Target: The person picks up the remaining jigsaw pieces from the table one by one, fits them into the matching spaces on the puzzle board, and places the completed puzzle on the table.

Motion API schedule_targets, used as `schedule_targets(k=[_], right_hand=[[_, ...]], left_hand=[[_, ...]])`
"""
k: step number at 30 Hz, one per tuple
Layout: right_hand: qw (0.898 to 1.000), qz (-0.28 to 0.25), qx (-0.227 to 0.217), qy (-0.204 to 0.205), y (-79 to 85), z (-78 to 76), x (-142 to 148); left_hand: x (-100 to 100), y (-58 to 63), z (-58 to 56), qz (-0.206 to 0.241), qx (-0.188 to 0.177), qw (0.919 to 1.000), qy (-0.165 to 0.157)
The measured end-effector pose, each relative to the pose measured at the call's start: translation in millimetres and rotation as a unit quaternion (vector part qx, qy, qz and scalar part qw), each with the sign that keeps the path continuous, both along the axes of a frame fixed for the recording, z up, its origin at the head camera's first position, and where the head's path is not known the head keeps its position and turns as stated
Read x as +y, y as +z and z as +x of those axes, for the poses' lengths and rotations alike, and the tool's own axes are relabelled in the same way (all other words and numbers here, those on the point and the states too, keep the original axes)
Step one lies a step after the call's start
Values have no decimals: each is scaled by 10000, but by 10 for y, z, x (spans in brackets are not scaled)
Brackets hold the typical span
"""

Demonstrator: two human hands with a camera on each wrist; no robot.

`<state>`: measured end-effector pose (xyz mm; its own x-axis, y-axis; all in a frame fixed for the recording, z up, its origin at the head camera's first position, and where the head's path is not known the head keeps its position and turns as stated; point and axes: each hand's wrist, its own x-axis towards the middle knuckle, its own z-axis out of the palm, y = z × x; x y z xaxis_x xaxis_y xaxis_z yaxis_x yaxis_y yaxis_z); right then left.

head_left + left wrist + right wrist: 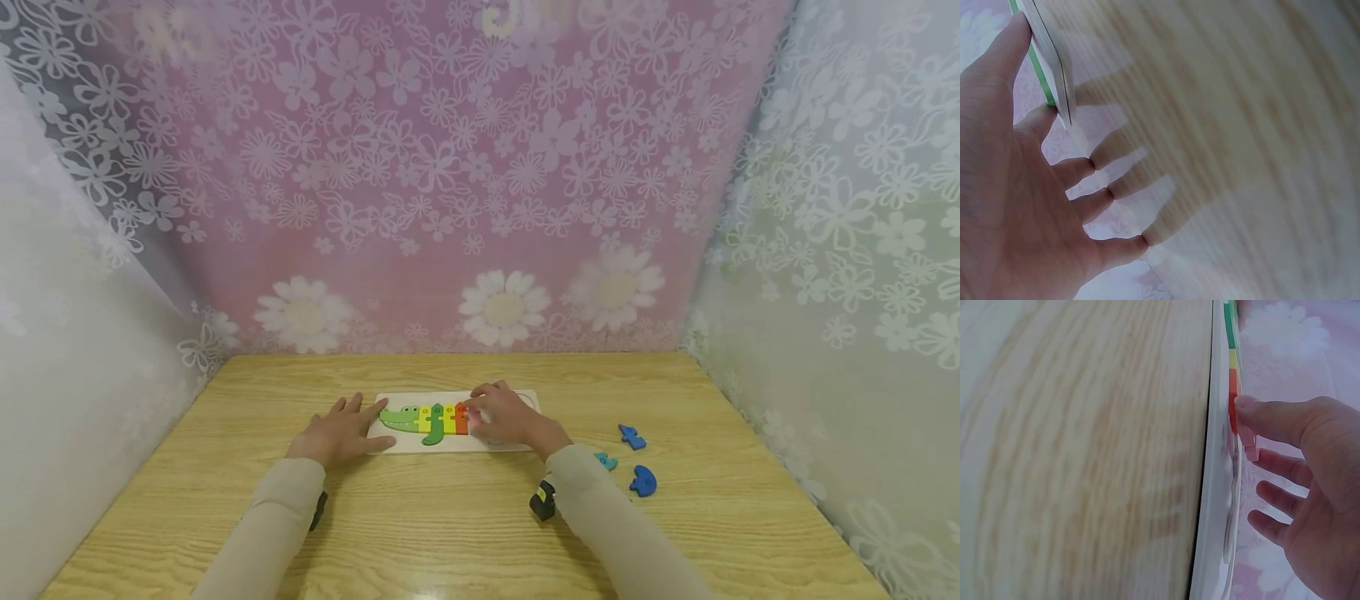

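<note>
Our sleeves [618, 512] lie nearest. Our right hand [507, 417] pinches the pink piece [1249, 439] right of the red piece [461, 420]; our left hand [341, 434] lies spread.

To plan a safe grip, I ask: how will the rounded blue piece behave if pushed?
The rounded blue piece looks stiff, from its clean-cut outline. Lying flat on the table, it would probably slide rather than roll. Being small, it is likely light.

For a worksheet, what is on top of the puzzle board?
The board bears a crocodile head, two yellow pieces, a green piece and a red piece; the right hand pinches a pink piece over it. What that hand covers is hidden.
</note>
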<state>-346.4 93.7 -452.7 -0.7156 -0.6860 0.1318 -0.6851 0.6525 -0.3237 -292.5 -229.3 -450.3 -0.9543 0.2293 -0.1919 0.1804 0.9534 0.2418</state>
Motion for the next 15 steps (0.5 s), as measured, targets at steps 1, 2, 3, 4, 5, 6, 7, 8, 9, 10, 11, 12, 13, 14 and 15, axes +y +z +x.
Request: schedule_targets(k=[1, 2, 3, 4, 5, 6, 7, 8, 9, 10, 11, 12, 13, 14, 15], right_hand=[[10000, 7, -2, 3, 0, 1, -7], [10000, 33, 7, 8, -2, 2, -14], [10000, 39, 28, 29, 0, 5, -19], [10000, 45, 40, 38, 3, 9, -22], [10000, 50, 47, 50, 8, 15, -24], [9999, 47, 63, 70, 11, 20, -27], [9999, 76, 74, 82, 15, 24, -30], [9999, 82, 112, 101, 18, 29, -31], [9998, 89, 134, 113, 21, 33, -33], [9998, 97, 149, 120, 22, 35, -37], [9997, 114, 169, 129, 23, 36, -42], [9997, 125, 177, 126, 21, 35, -47], [9997, 138, 173, 118, 26, 40, -51], [9997, 140, 165, 105, 29, 45, -52], [9998, 145, 138, 93, 31, 47, -54]], left_hand=[[0, -1, 0, -3, 6, 10000, -1], [1, -2, 0, -1, 5, 10000, 2], [1, -3, 0, 5, 8, 10000, 4], [1, -3, 0, 13, 3, 10000, 9], [1, -3, 1, 23, 3, 10000, 13], [1, -5, 1, 29, 10, 10000, 18], [1, -5, 2, 26, 16, 10000, 18], [0, -7, 3, 21, 26, 10000, 16], [1, -8, 4, 11, 43, 10000, 12], [1, -9, 5, 0, 61, 10000, 8], [1, -10, 6, -5, 77, 10000, 6], [1, -10, 6, -19, 94, 10000, 3], [1, -12, 6, -23, 103, 9999, 2], [2, -12, 8, -23, 106, 9999, 5], [2, -11, 7, -25, 111, 9999, 3]])
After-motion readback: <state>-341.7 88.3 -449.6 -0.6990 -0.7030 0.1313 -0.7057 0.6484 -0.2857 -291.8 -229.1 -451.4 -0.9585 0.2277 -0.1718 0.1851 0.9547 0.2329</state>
